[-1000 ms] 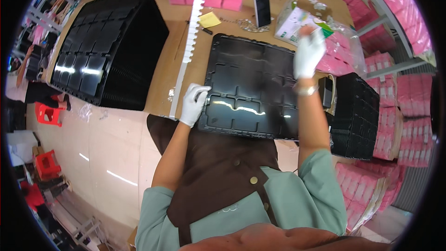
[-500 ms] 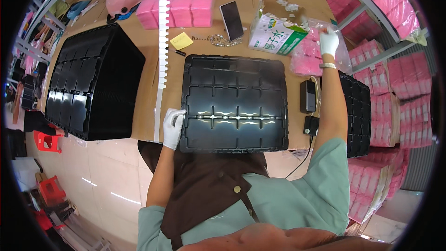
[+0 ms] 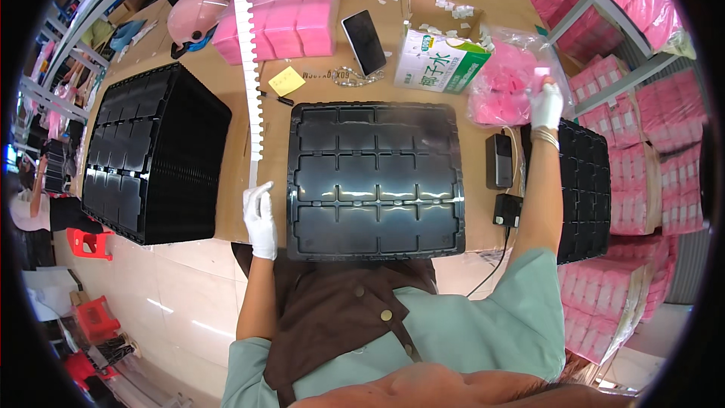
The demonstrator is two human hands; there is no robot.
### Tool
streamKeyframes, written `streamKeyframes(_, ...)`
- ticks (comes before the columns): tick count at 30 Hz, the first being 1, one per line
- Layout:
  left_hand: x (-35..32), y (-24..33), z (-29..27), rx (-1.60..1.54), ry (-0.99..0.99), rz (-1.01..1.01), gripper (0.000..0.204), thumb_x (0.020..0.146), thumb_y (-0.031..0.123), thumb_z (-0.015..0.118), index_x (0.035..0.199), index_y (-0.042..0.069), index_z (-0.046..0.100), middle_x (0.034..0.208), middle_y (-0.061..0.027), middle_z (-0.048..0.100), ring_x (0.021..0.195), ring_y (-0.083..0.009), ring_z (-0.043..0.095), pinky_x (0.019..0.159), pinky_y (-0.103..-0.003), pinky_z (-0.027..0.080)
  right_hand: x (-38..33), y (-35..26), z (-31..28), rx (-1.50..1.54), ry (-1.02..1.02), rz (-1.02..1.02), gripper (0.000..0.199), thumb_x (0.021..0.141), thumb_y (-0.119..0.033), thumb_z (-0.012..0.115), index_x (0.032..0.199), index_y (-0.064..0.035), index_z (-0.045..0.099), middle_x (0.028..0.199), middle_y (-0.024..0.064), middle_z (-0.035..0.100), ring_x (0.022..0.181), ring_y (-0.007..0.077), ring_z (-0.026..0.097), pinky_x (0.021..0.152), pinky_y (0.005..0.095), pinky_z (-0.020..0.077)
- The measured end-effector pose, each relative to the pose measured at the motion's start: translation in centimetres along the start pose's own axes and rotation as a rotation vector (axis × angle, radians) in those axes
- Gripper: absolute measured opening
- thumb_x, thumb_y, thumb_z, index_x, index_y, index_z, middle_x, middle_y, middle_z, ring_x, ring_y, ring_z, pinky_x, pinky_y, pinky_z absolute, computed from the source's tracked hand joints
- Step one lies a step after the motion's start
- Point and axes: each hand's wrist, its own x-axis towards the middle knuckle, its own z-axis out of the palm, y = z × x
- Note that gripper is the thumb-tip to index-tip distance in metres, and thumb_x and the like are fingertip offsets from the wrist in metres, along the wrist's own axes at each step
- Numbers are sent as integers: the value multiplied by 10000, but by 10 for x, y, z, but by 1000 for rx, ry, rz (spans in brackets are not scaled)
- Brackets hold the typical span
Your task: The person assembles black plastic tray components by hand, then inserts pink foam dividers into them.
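Note:
A black plastic tray with moulded compartments [image 3: 377,224] lies in front of me on the cardboard-covered table. Just off its left edge is my white-gloved left hand [image 3: 260,223], fingers loosely bent and apart, holding nothing I can see. It is close to the lower end of a white toothed strip [image 3: 247,53]. My right hand [image 3: 546,106], also gloved, is stretched out at the right, pinching a small pale pink piece [image 3: 541,73]. That piece is beside a clear plastic bag of pink packets [image 3: 498,94]; its exact kind is too small to tell.
Tall stacks of black trays stand left [image 3: 185,159] and right [image 3: 585,189]. Behind the middle tray are a phone [image 3: 364,43], a yellow note [image 3: 287,81], an open carton [image 3: 438,60] and wrapped pink packs [image 3: 294,15]. A power bank [image 3: 499,160] and charger [image 3: 507,210] lie right of it.
My right hand has drawn back slightly from the bag and now shows a pale pink piece in its fingers. My left hand has moved left, off the tray's edge.

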Motion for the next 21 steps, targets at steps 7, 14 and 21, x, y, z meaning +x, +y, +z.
streamKeyframes(7, -3, 102, 74, -1023, -980, -482, 805, 968, 612, 197, 1402, -48, 356, 1377, -203, 465, 1301, -303, 426, 1090, -417, 327, -203, -80, 127, -549, -740, -139, 138, 883, -167, 541, 930, -40, 567, 810, 37, 534, 768, 113, 518, 695, 264, 445)
streamKeyframes(14, 26, 75, 100, -1255, -810, -893, 408, 925, 250, 579, 1249, 14, 507, 1174, -126, 606, 1027, -258, 605, 915, -412, 464, -298, -31, 142, -550, -990, -73, 117, 835, -141, 623, 879, -37, 595, 753, 131, 616, 694, 270, 625, 646, 352, 493)
streamKeyframes(21, 30, 47, 70, -1129, -708, -1154, 347, 950, 252, 529, 1215, 30, 518, 1152, -118, 616, 1010, -260, 641, 796, -401, 566, -214, 22, 76, -781, -381, -225, 304, 824, -94, 644, 1110, -13, 580, 886, 94, 624, 737, 227, 594, 715, 338, 498)
